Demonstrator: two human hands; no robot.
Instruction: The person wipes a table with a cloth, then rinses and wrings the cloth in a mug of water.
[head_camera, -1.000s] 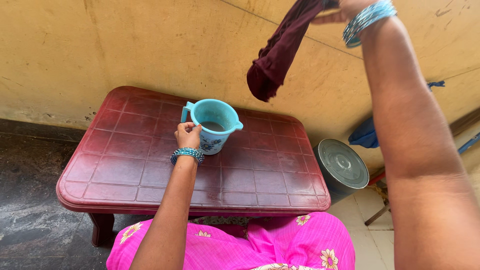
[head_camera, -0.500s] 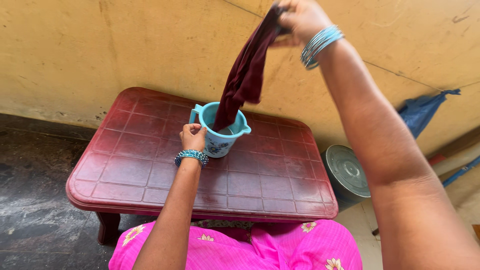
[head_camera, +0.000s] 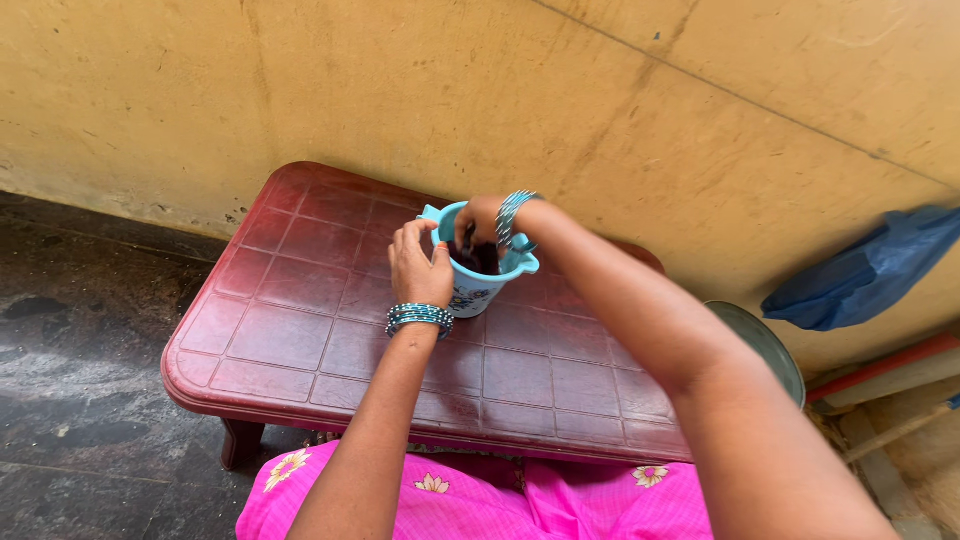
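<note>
Maroon cloth (head_camera: 478, 258) sits bunched inside the one light blue plastic jug (head_camera: 480, 282), pressed down by the right hand (head_camera: 478, 222), whose fingers are clenched on the fabric within the rim. Beside it the left hand (head_camera: 418, 265) steadies the jug's near wall with curled fingers. Both rest on the single red plastic table (head_camera: 300, 340). Pushing too hard could tip the light jug away from the left hand or slop any liquid over the rim. Beyond the right arm: one metal lid (head_camera: 770, 345), one blue cloth (head_camera: 860, 270)
</note>
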